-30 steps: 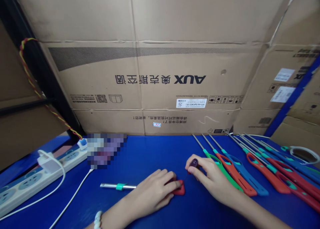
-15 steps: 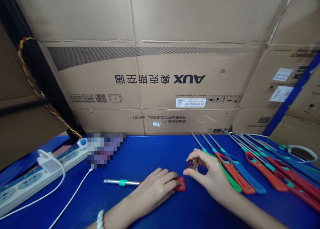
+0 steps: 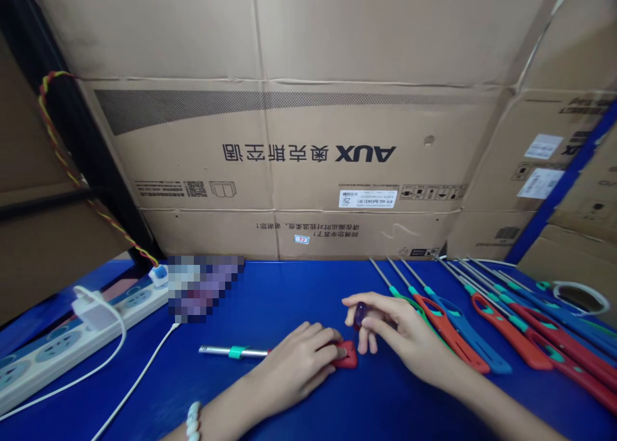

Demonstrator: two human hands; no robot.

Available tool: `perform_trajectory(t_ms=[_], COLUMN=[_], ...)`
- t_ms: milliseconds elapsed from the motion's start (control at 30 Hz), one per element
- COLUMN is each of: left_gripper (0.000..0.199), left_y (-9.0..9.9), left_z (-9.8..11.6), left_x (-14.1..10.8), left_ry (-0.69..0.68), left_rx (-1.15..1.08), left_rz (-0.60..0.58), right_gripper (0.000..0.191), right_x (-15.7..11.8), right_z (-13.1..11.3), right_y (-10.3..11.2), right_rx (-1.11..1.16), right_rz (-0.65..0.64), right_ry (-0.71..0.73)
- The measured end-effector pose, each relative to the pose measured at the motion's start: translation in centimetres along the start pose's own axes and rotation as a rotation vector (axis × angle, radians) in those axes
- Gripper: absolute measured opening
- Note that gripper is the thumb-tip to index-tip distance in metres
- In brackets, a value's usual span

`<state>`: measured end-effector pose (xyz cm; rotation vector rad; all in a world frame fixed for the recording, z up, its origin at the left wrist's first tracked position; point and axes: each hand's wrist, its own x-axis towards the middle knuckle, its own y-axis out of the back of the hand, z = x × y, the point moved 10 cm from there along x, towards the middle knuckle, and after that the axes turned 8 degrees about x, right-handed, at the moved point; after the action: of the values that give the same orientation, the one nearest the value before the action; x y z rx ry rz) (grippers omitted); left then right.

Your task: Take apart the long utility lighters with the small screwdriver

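Holding down a red plastic lighter with a long silver metal tube (image 3: 350, 357), the left hand (image 3: 306, 364) has its fingers curled over the body, its grip closed on it. The lighter lies across the blue table (image 3: 289, 293) in front of the person, its tube pointing left with a mint-green collar (image 3: 236, 352) around it, the rounded red end showing beyond the fingertips.

Just above that red end, the right hand (image 3: 398, 328) has its grip closed on a small tool with a glossy dark purple handle (image 3: 360, 312), pinched upright between thumb and fingers (whether its lower end touches the lighter, I cannot tell). A bracelet of pale beads (image 3: 193, 422) circles the left wrist.

Near the right hand, long-nosed lighters lie slanted side by side: one green (image 3: 418, 305), one orange (image 3: 460, 344), one blue (image 3: 486, 352), then more in orange, red and blue farther right. A white power strip (image 3: 58, 350) runs along the left, and an upside-down printed cardboard panel (image 3: 308, 113) stands behind.
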<state>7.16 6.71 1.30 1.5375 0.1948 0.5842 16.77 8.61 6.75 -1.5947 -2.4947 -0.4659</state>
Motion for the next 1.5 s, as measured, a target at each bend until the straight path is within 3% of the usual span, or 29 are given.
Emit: perform_trajectory(t_ms=[167,300,433,833,1000,1200,1500], left_gripper=[0.021,0.021,0.023,0.026,0.03,0.032,0.034], left_y=[0.4,0.2,0.2,0.4,0.7,0.3,0.6], left_z=[0.1,0.1,0.0,0.1,0.2,-0.1,0.0], left_x=[0.0,0.1,0.0,0.1,0.0,-0.1,0.0], left_ry=[-0.015,-0.011,-0.005,-0.003,-0.008,0.005,-0.001], left_rx=[-0.015,-0.022,-0.023,-0.013,-0.028,-0.066,-0.078], left_rz=[0.031,0.006,0.003,-0.014,0.002,-0.01,-0.014], right_gripper=[0.017,0.027,0.023,0.035,0.024,0.028,0.026], right_x=[0.4,0.5,0.5,0.5,0.3,0.3,0.4], right_z=[0.5,1.6,1.6,1.8,1.4,1.3,0.9], right_y=[0.2,0.7,1.0,0.9,1.0,0.5,1.4], right_rx=[0.181,0.262,0.231,0.377,0.306,0.381,0.227], right_rz=[0.082,0.145,0.153,0.154,0.15,0.103,0.113], right_ry=[-0.005,-0.059,-0.061,-0.114,-0.119,-0.111,-0.087])
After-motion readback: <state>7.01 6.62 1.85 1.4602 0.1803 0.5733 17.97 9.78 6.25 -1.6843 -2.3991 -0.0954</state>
